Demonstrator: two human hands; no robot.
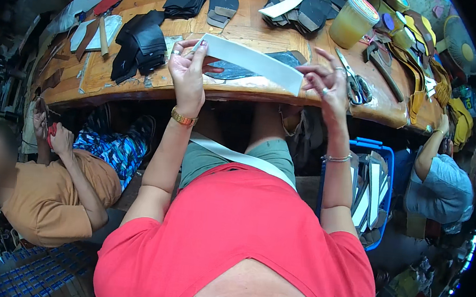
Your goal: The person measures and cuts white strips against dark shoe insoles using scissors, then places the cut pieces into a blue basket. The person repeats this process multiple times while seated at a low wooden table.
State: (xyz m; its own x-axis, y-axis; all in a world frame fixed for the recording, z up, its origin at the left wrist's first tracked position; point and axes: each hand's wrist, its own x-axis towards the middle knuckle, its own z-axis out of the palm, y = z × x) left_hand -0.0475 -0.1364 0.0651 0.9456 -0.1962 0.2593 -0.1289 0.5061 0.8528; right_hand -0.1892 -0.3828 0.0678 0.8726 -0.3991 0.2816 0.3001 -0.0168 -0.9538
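My left hand (188, 69) is closed on one end of a white strip (252, 63), pinching it between thumb and fingers. The strip is long, flat and pale, and it slants down to the right above the table's near edge. At its other end is my right hand (327, 82), fingers spread, the fingertips at the strip's edge. Beneath the strip lies a dark flat piece (245, 69) with a shiny surface, partly hidden by it. A second white strip (243, 157) lies across my lap.
Stacks of black cut pieces (139, 44) cover the wooden table (163, 87). To the right are scissors (354, 79), a hammer (386, 71) and a jar of yellowish stuff (353, 22). A blue basket (381, 237) of strips stands at my right. People sit on both sides.
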